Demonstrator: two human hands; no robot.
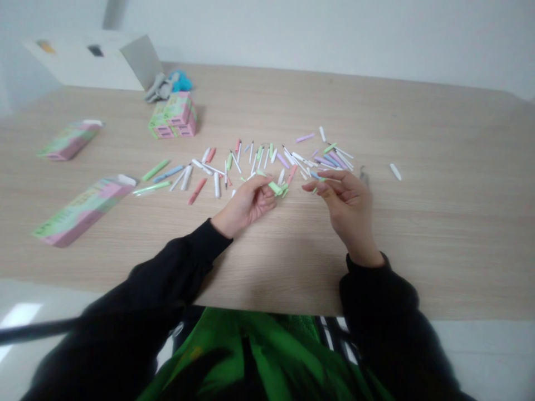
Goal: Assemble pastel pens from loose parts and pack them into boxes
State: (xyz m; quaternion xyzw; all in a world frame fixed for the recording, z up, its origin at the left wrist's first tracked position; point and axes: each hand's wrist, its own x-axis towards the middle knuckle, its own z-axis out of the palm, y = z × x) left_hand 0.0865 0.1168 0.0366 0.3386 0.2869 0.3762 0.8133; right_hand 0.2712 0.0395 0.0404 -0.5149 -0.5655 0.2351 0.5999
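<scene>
My left hand (251, 203) is closed around a light green pen barrel (275, 188), which sticks out past the thumb toward the right. Another thin green piece (285, 191) shows by its end; whether it is held or attached I cannot tell. Thumb and forefinger of my right hand (350, 203) pinch a small green pen part (315, 190), mostly hidden by the fingertips. Beyond both hands lie scattered pen parts: white refills (266, 157), purple barrels (334, 160), a red barrel (197, 191) and a white barrel (217, 185).
Two long pink-and-green boxes, one nearer (86, 211) and one farther (71, 141), lie at left. Small stacked boxes (173, 116) stand behind, near grey-and-blue cloth-like items (181, 81) and a white carton (96, 61). A lone white cap (395, 171) lies right on the wooden table (451, 223).
</scene>
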